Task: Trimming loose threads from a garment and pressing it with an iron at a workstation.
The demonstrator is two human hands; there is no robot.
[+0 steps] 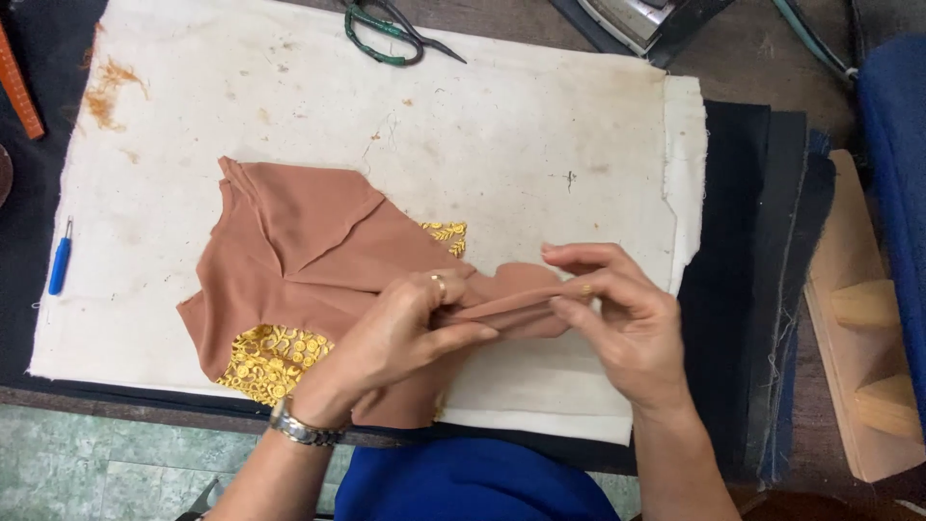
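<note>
**Brown fabric pinched between both hands, near front edge of desk**

Brown fabric w/ gold embroidery patches lies on a stained off-white cloth pad covering most of the desk, toward the pad's front edge, roughly centre. A narrow folded strip of it runs out to the right, lifted slightly off the pad.

L hand: thumb + fingers closed on the near end of that strip; ring on one finger, metal wristwatch on the wrist. R hand: fingertips pinched on the strip's far end, ring visible too. Hands close together, the strip taut between them.

Around:
- Green-handled scissors at back edge of pad, well apart from hands.
- Blue-handled seam ripper at pad's left edge.
- Iron, partly out of view, at desk's back right.
- Dark stacked cloths under the pad's right edge.
- Wooden block piece at the right side of desk.
- Orange ruler at back left corner.
</note>
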